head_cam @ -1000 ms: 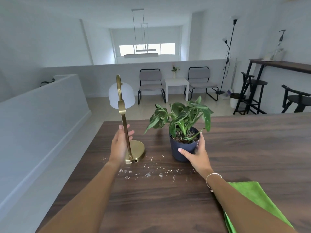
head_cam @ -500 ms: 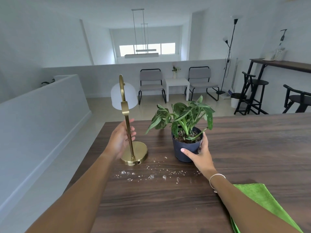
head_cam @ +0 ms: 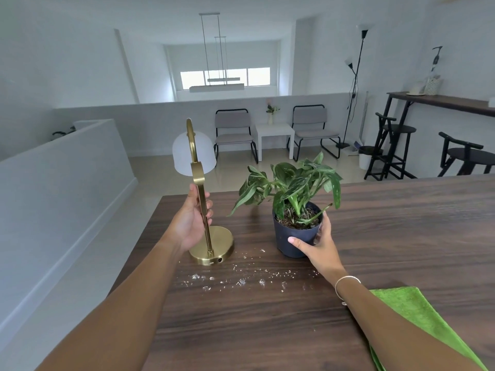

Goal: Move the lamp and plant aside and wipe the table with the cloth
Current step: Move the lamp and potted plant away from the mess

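A brass lamp (head_cam: 211, 247) with a white shade stands near the far left corner of the dark wooden table (head_cam: 401, 223). My left hand (head_cam: 191, 223) is wrapped around its stem above the round base. To the right stands a leafy plant in a dark pot (head_cam: 292, 236); my right hand (head_cam: 318, 247) grips the pot's right side. White crumbs (head_cam: 241, 281) lie scattered on the table in front of both. A green cloth (head_cam: 417, 314) lies flat at the near right, partly hidden by my right forearm.
The table's left edge (head_cam: 134, 263) drops to the floor just beside the lamp. Bare tabletop stretches to the right of the plant. Chairs, a small white table, a floor lamp and bar stools stand far behind.
Both hands have closed more firmly on lamp stem and pot. Lamp and plant have shifted slightly farther back from the crumbs; the view has tilted a little.
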